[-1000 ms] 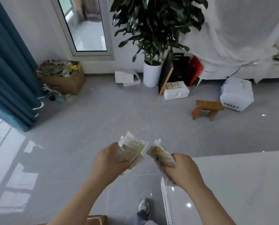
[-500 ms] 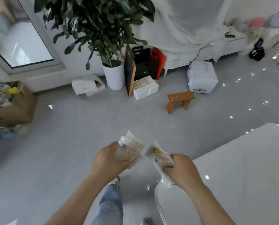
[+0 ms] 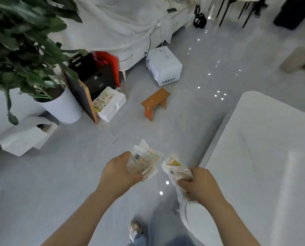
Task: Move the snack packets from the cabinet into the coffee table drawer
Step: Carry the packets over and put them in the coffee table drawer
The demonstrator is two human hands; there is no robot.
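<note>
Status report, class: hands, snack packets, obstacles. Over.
Left hand grips barcode packets. Right hand grips yellow-print packets. No drawer in view. Wooden stool ahead, white table right.

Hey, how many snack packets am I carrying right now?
2 for certain: a barcode-marked packet gripped in the left hand, and a yellow-labelled packet in the right hand. Both look like layered bunches, so more may be hidden.

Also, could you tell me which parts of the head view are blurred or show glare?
In the head view, the plant leaves are motion-smeared; glare spots dot the glossy floor; the left hand and right hand gripping snack packets look sharper.
</note>
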